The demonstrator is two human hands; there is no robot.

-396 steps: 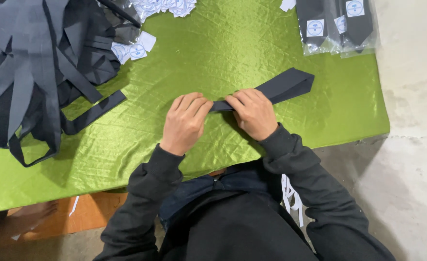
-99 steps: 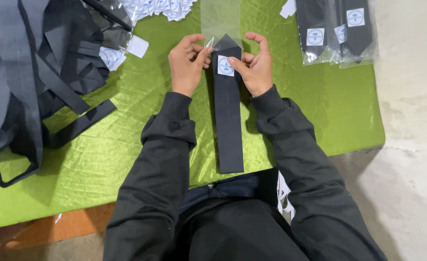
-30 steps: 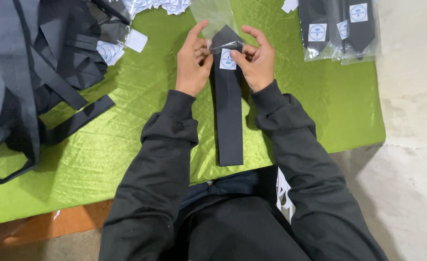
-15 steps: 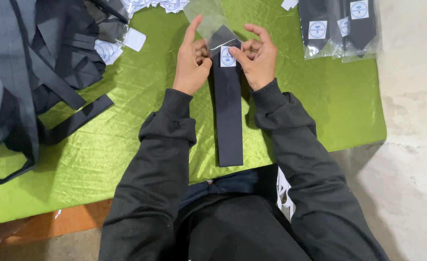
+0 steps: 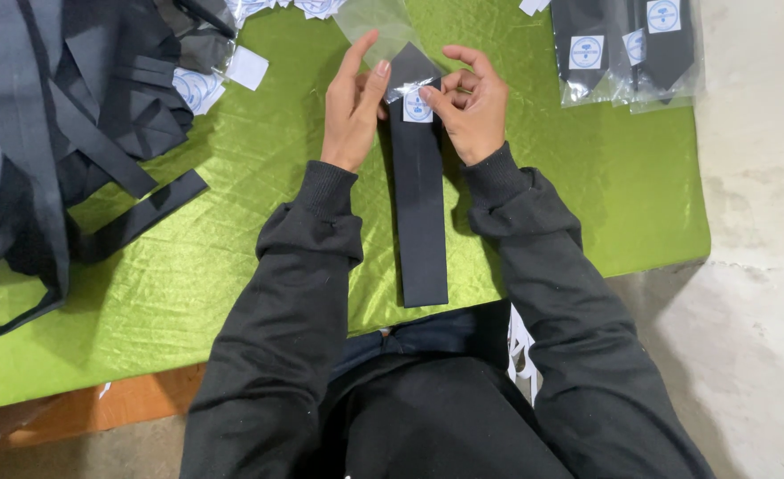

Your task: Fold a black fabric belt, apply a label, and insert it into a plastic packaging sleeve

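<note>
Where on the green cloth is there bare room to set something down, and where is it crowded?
Free: the green cloth between the loose tie pile and the left hand's sleeve; also the patch right of the right hand, below the bagged ties. Crowded: the far-left pile, the white labels by it, and the middle, where both hands hold the folded tie.

A clear sleeve [image 5: 383, 22] tops the white-labelled [image 5: 417, 106] tie; bagged, labelled ties [image 5: 627, 49] lie top right.
</note>
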